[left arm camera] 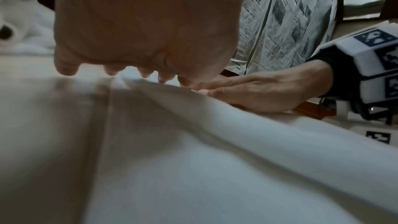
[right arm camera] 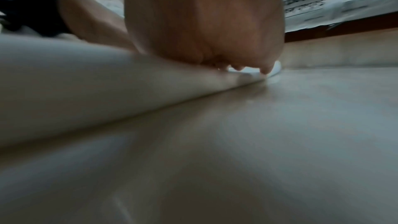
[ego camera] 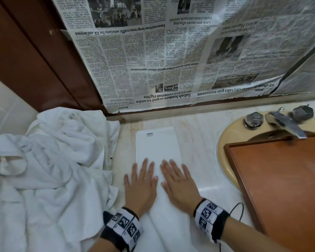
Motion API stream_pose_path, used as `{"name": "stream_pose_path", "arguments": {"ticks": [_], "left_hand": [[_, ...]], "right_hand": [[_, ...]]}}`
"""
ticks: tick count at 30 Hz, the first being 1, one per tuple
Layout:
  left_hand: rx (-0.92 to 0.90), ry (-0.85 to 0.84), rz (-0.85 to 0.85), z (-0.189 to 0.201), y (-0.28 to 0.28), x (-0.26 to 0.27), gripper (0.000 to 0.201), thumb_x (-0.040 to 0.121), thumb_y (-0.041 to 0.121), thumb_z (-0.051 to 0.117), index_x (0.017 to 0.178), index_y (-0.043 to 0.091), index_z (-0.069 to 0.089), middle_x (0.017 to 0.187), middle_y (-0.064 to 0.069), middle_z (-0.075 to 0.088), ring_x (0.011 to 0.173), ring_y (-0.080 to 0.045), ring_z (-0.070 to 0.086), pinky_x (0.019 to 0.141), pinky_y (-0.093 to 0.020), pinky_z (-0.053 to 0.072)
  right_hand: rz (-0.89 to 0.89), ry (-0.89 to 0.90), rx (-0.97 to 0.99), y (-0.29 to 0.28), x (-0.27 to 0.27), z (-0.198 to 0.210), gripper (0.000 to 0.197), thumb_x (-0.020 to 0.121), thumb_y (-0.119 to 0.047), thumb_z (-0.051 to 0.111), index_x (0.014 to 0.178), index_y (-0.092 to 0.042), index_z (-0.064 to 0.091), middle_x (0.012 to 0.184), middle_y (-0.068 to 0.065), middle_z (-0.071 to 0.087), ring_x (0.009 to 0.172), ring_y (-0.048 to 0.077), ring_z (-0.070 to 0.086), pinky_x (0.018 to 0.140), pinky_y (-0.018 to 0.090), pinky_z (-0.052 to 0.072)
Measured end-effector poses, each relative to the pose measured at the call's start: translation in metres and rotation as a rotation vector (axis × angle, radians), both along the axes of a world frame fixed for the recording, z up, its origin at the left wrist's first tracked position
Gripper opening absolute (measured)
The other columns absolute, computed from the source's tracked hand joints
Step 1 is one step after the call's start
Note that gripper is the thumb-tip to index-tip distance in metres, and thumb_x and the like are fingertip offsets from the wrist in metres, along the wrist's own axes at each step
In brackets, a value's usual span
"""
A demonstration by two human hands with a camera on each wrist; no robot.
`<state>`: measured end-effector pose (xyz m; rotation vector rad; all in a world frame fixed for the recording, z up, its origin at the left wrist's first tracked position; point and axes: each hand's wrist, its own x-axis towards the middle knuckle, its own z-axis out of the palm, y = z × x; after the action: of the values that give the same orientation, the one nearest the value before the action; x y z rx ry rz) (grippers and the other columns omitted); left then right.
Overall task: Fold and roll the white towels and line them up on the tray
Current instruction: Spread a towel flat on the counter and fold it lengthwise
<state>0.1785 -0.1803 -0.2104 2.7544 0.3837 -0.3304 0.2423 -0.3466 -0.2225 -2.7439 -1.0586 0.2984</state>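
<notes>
— Where were the hands?
— Left hand [ego camera: 141, 186] and right hand [ego camera: 178, 182] lay flat, fingers straight, pressing the near part of the folded white towel [ego camera: 157, 148].
— And it looked?
— A smooth long strip on the counter [ego camera: 198, 135] (small label at its far end), with the tray [ego camera: 280, 179] to its right.

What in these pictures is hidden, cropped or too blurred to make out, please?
- Folded towel: its near end in the head view lies under the left hand and right hand.
- Tray: cut off by the right and bottom edges of the head view.
- Towel label: too small to read.
- Right hand's fingers: foreshortened behind the palm in the blurred right wrist view.
- Towel pile: its count is lost in folds.
</notes>
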Motion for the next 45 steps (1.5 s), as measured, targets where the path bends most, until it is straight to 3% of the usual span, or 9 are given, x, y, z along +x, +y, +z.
{"name": "stream_pose_path", "arguments": {"ticks": [2, 4, 12, 18, 29, 34, 39, 43, 45], "left_hand": [[0.019, 0.011, -0.031, -0.006, -0.008, -0.017, 0.061, 0.1, 0.053, 0.015, 0.157, 0.033, 0.026, 0.165, 0.009, 0.017, 0.15, -0.03, 0.025, 0.113, -0.06, 0.028], [0.036, 0.001, -0.017, -0.012, -0.004, -0.026, 0.059, 0.103, 0.052, 0.02, 0.157, 0.031, 0.029, 0.164, 0.007, 0.024, 0.149, -0.029, 0.029, 0.115, -0.057, 0.025], [0.016, 0.024, 0.068, -0.01, -0.012, -0.008, 0.068, 0.092, 0.062, -0.013, 0.156, 0.039, -0.013, 0.161, 0.02, -0.023, 0.151, -0.018, -0.018, 0.119, -0.057, -0.008], [0.016, 0.036, 0.096, -0.009, -0.014, 0.046, 0.065, 0.097, 0.058, -0.006, 0.157, 0.035, -0.014, 0.161, 0.018, -0.024, 0.153, -0.021, -0.017, 0.119, -0.059, -0.008], [-0.064, 0.033, 0.068, 0.004, 0.002, 0.073, 0.058, 0.105, 0.05, 0.017, 0.159, 0.034, 0.001, 0.166, 0.016, -0.01, 0.154, -0.022, -0.01, 0.12, -0.06, -0.001], [-0.036, 0.053, -0.001, 0.001, -0.026, 0.028, 0.074, 0.087, 0.064, -0.008, 0.157, 0.043, -0.004, 0.164, 0.021, -0.016, 0.153, -0.022, -0.014, 0.118, -0.059, -0.004], [0.011, 0.027, 0.062, -0.003, -0.024, 0.012, 0.068, 0.092, 0.06, -0.003, 0.157, 0.042, -0.007, 0.163, 0.023, -0.015, 0.153, -0.018, -0.012, 0.12, -0.057, -0.002], [-0.002, 0.031, 0.166, 0.001, -0.013, -0.002, 0.063, 0.101, 0.049, 0.011, 0.159, 0.032, -0.004, 0.166, 0.017, -0.009, 0.154, -0.019, -0.009, 0.122, -0.056, 0.0], [-0.072, -0.002, 0.184, 0.007, -0.019, -0.005, 0.06, 0.104, 0.039, 0.023, 0.159, 0.035, -0.001, 0.166, 0.016, -0.008, 0.154, -0.021, -0.007, 0.121, -0.059, 0.0]], "right_hand": [[0.048, 0.021, -0.037, -0.007, -0.023, -0.005, 0.059, 0.106, -0.045, 0.023, 0.156, -0.015, 0.029, 0.164, 0.001, 0.021, 0.15, 0.02, 0.022, 0.115, 0.05, 0.017], [-0.012, 0.037, -0.061, -0.016, -0.026, -0.005, 0.061, 0.106, -0.048, 0.022, 0.156, -0.014, 0.028, 0.164, 0.002, 0.021, 0.15, 0.018, 0.022, 0.115, 0.049, 0.018], [-0.047, 0.108, -0.16, -0.034, 0.014, 0.002, 0.068, 0.105, -0.056, 0.008, 0.159, -0.015, 0.017, 0.166, 0.0, 0.011, 0.151, 0.016, 0.017, 0.117, 0.047, 0.008], [-0.033, 0.112, -0.165, -0.028, 0.071, 0.013, 0.067, 0.1, -0.056, 0.002, 0.156, -0.023, -0.017, 0.16, -0.011, -0.025, 0.149, 0.005, -0.019, 0.122, 0.044, -0.011], [-0.063, 0.135, -0.137, -0.012, 0.101, 0.026, 0.063, 0.103, -0.044, 0.005, 0.159, -0.015, -0.001, 0.166, -0.003, -0.009, 0.153, 0.013, -0.007, 0.122, 0.045, -0.002], [0.05, 0.086, -0.069, -0.022, 0.029, 0.006, 0.069, 0.101, -0.049, 0.0, 0.159, -0.015, 0.015, 0.162, -0.005, -0.003, 0.152, 0.017, 0.006, 0.122, 0.053, 0.014], [-0.042, 0.118, -0.132, -0.037, 0.027, 0.005, 0.075, 0.09, -0.06, -0.02, 0.156, -0.024, -0.016, 0.16, -0.011, -0.024, 0.149, 0.008, -0.019, 0.123, 0.046, -0.007], [-0.199, 0.175, -0.166, -0.051, 0.038, 0.015, 0.062, 0.103, -0.046, 0.001, 0.158, -0.021, -0.012, 0.16, -0.011, -0.025, 0.15, 0.012, -0.018, 0.121, 0.047, -0.007], [-0.154, 0.141, -0.12, -0.048, 0.022, 0.02, 0.067, 0.097, -0.047, -0.007, 0.159, -0.02, -0.006, 0.16, -0.011, -0.022, 0.148, 0.012, -0.02, 0.12, 0.046, -0.009]]}}
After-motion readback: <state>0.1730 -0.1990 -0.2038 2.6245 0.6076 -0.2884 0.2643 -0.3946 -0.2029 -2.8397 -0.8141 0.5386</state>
